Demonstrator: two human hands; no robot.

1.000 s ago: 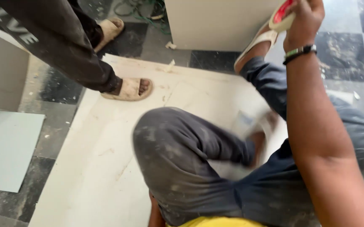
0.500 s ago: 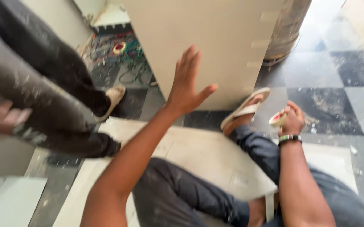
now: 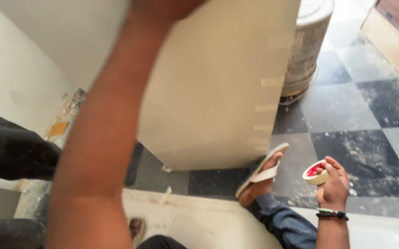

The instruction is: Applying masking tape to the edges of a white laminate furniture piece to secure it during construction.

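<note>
My right hand (image 3: 333, 186) is low at the right, shut on a roll of cream masking tape (image 3: 316, 173) with a red inner core. It wears a dark wristband (image 3: 332, 213). My left arm rises through the middle of the view. Only the base of my left hand (image 3: 167, 5) shows at the top edge, in front of an upright cream panel (image 3: 218, 83); its fingers are cut off. My foot in a pale sandal (image 3: 264, 168) rests on the floor by the panel's lower corner, just left of the tape.
A dirty grey drum (image 3: 307, 46) stands behind the panel at the upper right. Another person's dark trouser leg (image 3: 10, 152) is at the left. A white board (image 3: 208, 221) lies on the black and grey tiled floor (image 3: 370, 115).
The view has tilted upward. My left arm has lifted higher, its hand leaving the top of the frame. My right hand with the tape has come down to the lower right.
</note>
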